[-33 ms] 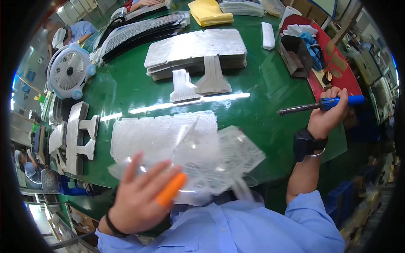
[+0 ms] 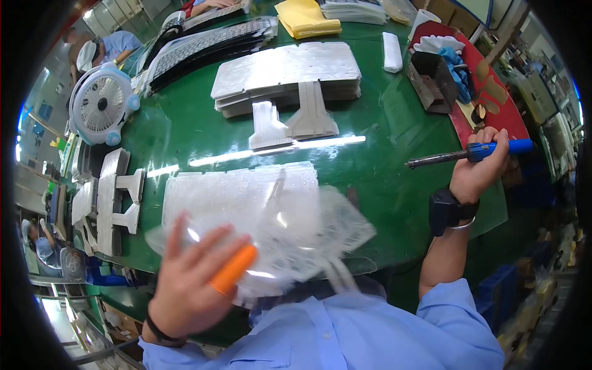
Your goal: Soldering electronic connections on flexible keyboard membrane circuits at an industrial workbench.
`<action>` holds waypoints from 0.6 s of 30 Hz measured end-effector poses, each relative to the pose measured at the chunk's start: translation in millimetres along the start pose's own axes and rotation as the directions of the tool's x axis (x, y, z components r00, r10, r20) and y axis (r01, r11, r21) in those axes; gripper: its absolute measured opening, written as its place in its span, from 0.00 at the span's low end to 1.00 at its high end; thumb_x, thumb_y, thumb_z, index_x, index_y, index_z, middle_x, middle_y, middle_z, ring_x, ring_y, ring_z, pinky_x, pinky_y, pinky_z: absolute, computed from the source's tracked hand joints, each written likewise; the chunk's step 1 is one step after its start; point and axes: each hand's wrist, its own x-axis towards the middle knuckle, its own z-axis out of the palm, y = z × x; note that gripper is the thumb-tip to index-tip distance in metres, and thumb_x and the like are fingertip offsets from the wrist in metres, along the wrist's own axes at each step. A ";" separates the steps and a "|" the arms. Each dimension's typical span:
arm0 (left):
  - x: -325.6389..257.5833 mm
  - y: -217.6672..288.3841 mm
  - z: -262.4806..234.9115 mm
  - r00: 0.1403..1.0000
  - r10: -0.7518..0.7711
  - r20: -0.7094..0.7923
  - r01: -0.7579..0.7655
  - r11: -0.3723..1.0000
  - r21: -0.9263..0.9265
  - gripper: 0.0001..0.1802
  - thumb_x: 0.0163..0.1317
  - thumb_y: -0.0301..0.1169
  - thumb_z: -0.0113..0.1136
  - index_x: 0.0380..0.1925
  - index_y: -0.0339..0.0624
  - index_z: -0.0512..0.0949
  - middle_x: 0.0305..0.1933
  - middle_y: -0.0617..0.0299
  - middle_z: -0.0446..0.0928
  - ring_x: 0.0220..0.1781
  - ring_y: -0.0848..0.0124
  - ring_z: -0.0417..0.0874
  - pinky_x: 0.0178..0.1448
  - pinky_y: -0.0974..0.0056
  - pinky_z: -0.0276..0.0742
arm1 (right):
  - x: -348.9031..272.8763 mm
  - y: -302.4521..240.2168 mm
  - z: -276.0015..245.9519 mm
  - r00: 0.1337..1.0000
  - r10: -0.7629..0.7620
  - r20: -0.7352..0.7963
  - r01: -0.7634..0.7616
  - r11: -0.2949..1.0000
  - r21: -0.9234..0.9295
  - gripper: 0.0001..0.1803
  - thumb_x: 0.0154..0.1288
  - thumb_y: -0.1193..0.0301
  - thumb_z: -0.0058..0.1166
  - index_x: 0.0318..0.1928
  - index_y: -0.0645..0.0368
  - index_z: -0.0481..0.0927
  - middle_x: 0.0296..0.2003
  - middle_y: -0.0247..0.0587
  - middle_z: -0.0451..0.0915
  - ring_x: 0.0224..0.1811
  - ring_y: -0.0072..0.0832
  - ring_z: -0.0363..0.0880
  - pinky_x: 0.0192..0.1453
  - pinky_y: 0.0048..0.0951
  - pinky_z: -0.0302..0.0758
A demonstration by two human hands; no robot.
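Observation:
My left hand [image 2: 200,274], somewhat blurred, has its fingers spread over a clear flexible plastic sheet [image 2: 299,253]; its thumb is hidden. An orange finger cover [image 2: 234,269] sits on one finger. The sheet carries a pale pattern and a narrow tail, and it lies across the near part of a silvery-white stack of flat sheets [image 2: 216,197]. At the right, my right hand [image 2: 484,161] is closed round the blue handle of a soldering iron [image 2: 441,159], with its metal barrel pointing left.
Another silvery stack [image 2: 283,68] with two wide tails lies farther back, and more stacks [image 2: 110,203] stand at the left. A fan [image 2: 102,103], keyboards [image 2: 209,52], yellow cloth [image 2: 308,17] and a dark metal box [image 2: 428,86] surround the work area. Other people sit farther off.
My left hand and the clear plastic sheet have shifted together slightly to the left. My right hand and the soldering iron have stayed in place.

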 end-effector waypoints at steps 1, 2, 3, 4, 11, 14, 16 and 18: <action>-2.4 -12.6 -1.7 0.999 -0.040 0.011 0.040 0.997 0.066 0.23 0.37 0.23 0.64 0.41 0.44 0.80 0.53 0.63 0.77 0.61 0.61 0.73 0.72 0.36 0.47 | -1.1 1.9 0.3 1.000 0.008 0.011 -0.008 1.000 0.007 0.16 0.66 0.63 0.50 0.25 0.55 0.64 0.22 0.28 0.64 0.23 0.17 0.57 0.28 0.22 0.55; -4.6 -23.5 -1.7 0.997 -0.080 0.018 0.077 0.988 0.131 0.24 0.36 0.22 0.64 0.40 0.44 0.80 0.52 0.64 0.77 0.61 0.60 0.72 0.72 0.34 0.44 | -1.9 2.5 0.3 1.000 0.013 0.022 -0.014 1.000 0.013 0.15 0.66 0.63 0.50 0.25 0.54 0.64 0.22 0.28 0.64 0.23 0.17 0.58 0.28 0.22 0.54; -5.9 -34.2 0.9 0.986 -0.158 0.048 0.153 0.984 0.090 0.24 0.40 0.22 0.60 0.43 0.45 0.80 0.53 0.65 0.76 0.62 0.61 0.70 0.72 0.33 0.40 | -1.9 2.6 -0.8 1.000 0.013 0.021 -0.014 1.000 0.012 0.15 0.66 0.63 0.50 0.25 0.54 0.64 0.22 0.28 0.64 0.23 0.17 0.58 0.28 0.22 0.54; -10.4 -47.3 5.9 0.986 -0.159 0.050 0.153 0.984 0.092 0.24 0.40 0.22 0.60 0.43 0.45 0.80 0.53 0.65 0.76 0.62 0.61 0.70 0.72 0.33 0.40 | -1.8 3.0 -1.8 0.999 0.020 0.029 -0.021 1.000 0.017 0.15 0.66 0.63 0.50 0.25 0.54 0.64 0.22 0.28 0.64 0.23 0.16 0.58 0.28 0.22 0.54; -47.6 -96.6 45.4 0.906 -0.183 0.381 0.171 0.983 0.065 0.37 0.41 0.19 0.58 0.58 0.49 0.71 0.68 0.62 0.62 0.71 0.57 0.58 0.73 0.39 0.38 | -3.6 7.0 3.6 0.999 0.048 0.004 -0.048 0.999 0.023 0.15 0.67 0.63 0.50 0.25 0.53 0.64 0.21 0.27 0.63 0.22 0.16 0.57 0.28 0.22 0.54; -46.6 -101.0 48.4 0.899 -0.174 0.401 0.156 0.985 0.076 0.36 0.44 0.24 0.62 0.59 0.49 0.70 0.69 0.57 0.59 0.72 0.54 0.55 0.73 0.39 0.40 | -4.4 9.0 3.9 0.997 0.062 0.048 -0.063 0.998 0.019 0.15 0.67 0.63 0.50 0.25 0.53 0.64 0.22 0.28 0.64 0.22 0.16 0.57 0.28 0.21 0.54; -30.7 -91.6 52.7 0.911 -0.182 0.370 0.222 0.972 -0.071 0.36 0.45 0.30 0.65 0.60 0.48 0.69 0.70 0.55 0.57 0.73 0.51 0.54 0.73 0.39 0.42 | -0.9 8.4 -1.7 0.996 0.059 0.065 -0.059 0.998 0.008 0.15 0.67 0.63 0.50 0.25 0.54 0.65 0.23 0.28 0.64 0.23 0.16 0.58 0.29 0.21 0.56; -19.4 -85.4 57.3 0.926 -0.182 0.330 0.264 0.938 -0.223 0.38 0.46 0.35 0.68 0.61 0.48 0.68 0.71 0.53 0.54 0.73 0.48 0.52 0.72 0.39 0.43 | 1.9 9.3 -2.8 0.996 0.041 0.081 -0.041 0.999 -0.006 0.15 0.67 0.62 0.50 0.26 0.54 0.66 0.23 0.28 0.65 0.24 0.17 0.59 0.30 0.20 0.57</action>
